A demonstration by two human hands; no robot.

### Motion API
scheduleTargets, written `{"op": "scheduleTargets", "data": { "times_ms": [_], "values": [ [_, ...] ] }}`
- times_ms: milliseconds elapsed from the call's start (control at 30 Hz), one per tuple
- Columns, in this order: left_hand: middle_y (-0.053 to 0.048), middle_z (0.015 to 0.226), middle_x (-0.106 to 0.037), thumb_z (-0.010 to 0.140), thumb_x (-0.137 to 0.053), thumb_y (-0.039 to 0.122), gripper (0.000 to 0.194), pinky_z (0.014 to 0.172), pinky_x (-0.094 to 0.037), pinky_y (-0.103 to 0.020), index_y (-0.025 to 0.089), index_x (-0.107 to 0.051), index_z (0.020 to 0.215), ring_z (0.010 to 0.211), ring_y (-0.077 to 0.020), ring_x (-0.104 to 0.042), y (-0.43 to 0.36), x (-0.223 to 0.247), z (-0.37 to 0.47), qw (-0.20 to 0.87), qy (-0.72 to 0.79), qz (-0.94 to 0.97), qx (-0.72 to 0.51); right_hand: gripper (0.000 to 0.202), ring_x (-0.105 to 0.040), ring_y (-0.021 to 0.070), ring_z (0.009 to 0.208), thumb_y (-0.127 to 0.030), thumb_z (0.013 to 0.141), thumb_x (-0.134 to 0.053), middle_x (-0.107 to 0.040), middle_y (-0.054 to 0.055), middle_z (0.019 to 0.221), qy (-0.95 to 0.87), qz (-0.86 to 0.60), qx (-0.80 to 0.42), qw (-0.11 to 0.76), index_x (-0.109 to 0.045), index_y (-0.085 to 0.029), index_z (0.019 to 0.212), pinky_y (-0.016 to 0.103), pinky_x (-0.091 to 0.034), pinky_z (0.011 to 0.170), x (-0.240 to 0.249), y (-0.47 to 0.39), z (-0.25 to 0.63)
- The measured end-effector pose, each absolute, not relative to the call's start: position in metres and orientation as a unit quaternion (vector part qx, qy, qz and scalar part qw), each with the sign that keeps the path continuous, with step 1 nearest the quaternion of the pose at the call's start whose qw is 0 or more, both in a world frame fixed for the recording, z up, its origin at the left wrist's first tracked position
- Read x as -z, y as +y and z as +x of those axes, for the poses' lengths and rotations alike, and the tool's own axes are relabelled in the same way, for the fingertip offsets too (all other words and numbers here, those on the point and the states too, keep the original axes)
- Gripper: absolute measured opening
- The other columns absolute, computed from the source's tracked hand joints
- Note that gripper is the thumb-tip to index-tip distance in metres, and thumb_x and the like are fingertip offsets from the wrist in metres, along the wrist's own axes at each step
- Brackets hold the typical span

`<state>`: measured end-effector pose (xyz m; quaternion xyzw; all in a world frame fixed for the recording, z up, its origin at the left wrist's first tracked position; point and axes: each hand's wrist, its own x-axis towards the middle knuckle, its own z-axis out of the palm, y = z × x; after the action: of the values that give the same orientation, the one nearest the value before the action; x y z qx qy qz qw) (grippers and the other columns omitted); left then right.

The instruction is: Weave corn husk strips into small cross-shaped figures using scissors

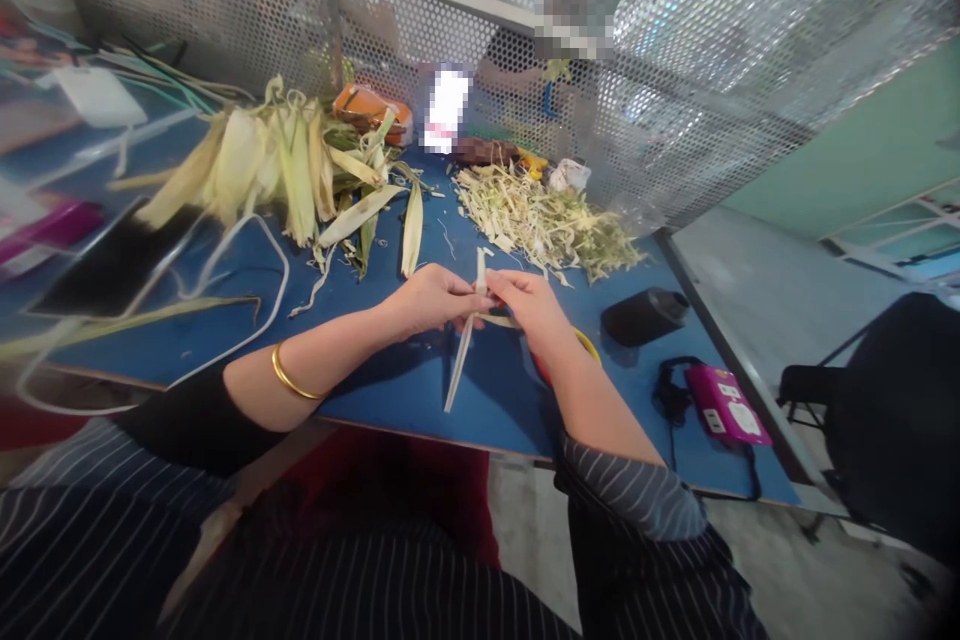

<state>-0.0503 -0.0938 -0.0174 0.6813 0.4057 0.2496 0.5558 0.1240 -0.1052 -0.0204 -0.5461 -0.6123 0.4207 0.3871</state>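
Near the front middle of the blue table, my left hand [433, 302] and my right hand [529, 308] meet around a pale strip of husk [481, 272]. Its short end stands up between the fingertips. A longer pale strip [459, 367] hangs down toward the table's front edge, and another piece runs under my right hand. Both hands have thumb and fingers pinched on the strip. A yellow and red round object [586, 344] is partly hidden behind my right forearm. One loose husk leaf [412, 230] lies beyond my left hand.
Corn husks [289, 165] are heaped at the back left, and shredded scraps [525, 215] at the back centre. On the right are a black cone [643, 317] and a magenta pack [726, 405]. A white cable [282, 270] loops on the left. Perforated metal mesh [450, 0] stands behind.
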Motion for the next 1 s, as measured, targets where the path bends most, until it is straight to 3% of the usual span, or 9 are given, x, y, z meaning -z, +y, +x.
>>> {"op": "scheduleTargets", "data": {
  "times_ms": [133, 300, 400, 533, 833, 1000],
  "values": [
    [-0.008, 0.065, -0.070, 0.074, -0.059, 0.045, 0.034, 0.045, -0.037, -0.020, 0.015, -0.074, 0.068, 0.049, -0.0112, -0.058, -0.095, 0.022, -0.046, 0.531, 0.409, 0.714, -0.200, 0.027, -0.045, 0.0090, 0.053, -0.044, 0.070, -0.068, -0.054, -0.004, 0.058, -0.580, -0.534, -0.434, 0.436, -0.061, -0.018, 0.066, 0.023, -0.038, 0.053, 0.025, -0.105, 0.120],
    [-0.011, 0.074, -0.072, 0.074, -0.058, 0.042, 0.032, 0.036, -0.032, -0.021, 0.014, -0.071, 0.067, 0.044, -0.0117, -0.057, -0.096, 0.021, -0.042, 0.587, 0.455, 0.641, -0.195, 0.017, -0.047, 0.0109, 0.054, -0.037, 0.079, -0.060, -0.052, -0.004, 0.060, -0.624, -0.534, -0.245, 0.515, -0.058, -0.021, 0.075, 0.026, -0.041, 0.057, 0.015, -0.114, 0.116],
    [-0.012, 0.077, -0.072, 0.074, -0.059, 0.037, 0.026, 0.037, -0.033, -0.022, 0.014, -0.069, 0.067, 0.046, -0.0121, -0.058, -0.093, 0.018, -0.043, 0.638, 0.464, 0.562, -0.250, 0.012, -0.057, 0.0154, 0.067, -0.033, 0.084, -0.054, -0.063, 0.001, 0.072, -0.705, -0.521, -0.085, 0.474, -0.058, -0.023, 0.079, 0.031, -0.045, 0.071, 0.010, -0.124, 0.114],
    [-0.010, 0.072, -0.071, 0.072, -0.061, 0.027, 0.017, 0.046, -0.043, -0.022, 0.013, -0.067, 0.064, 0.056, -0.0133, -0.063, -0.086, 0.014, -0.047, 0.723, 0.437, 0.436, -0.309, 0.010, -0.060, 0.0175, 0.077, -0.025, 0.086, -0.051, -0.067, 0.003, 0.078, -0.804, -0.458, 0.060, 0.375, -0.060, -0.023, 0.080, 0.034, -0.041, 0.083, 0.014, -0.128, 0.111],
    [-0.005, 0.066, -0.066, 0.070, -0.057, 0.014, 0.009, 0.075, -0.053, -0.027, 0.014, -0.065, 0.067, 0.065, -0.0133, -0.063, -0.086, 0.011, -0.051, 0.817, 0.339, 0.337, -0.321, 0.014, -0.057, 0.0180, 0.083, -0.026, 0.088, -0.051, -0.065, 0.002, 0.081, -0.811, -0.462, 0.096, 0.346, -0.064, -0.025, 0.082, 0.037, -0.035, 0.087, 0.017, -0.124, 0.112],
    [-0.006, 0.074, -0.067, 0.077, -0.061, 0.012, 0.008, 0.069, -0.051, -0.023, 0.010, -0.067, 0.082, 0.066, -0.0112, -0.062, -0.087, 0.010, -0.050, 0.802, 0.344, 0.334, -0.357, 0.013, -0.057, 0.0180, 0.085, -0.027, 0.087, -0.053, -0.066, 0.003, 0.088, -0.824, -0.436, 0.130, 0.339, -0.066, -0.025, 0.088, 0.037, -0.034, 0.089, 0.014, -0.127, 0.111]
  ]
}}
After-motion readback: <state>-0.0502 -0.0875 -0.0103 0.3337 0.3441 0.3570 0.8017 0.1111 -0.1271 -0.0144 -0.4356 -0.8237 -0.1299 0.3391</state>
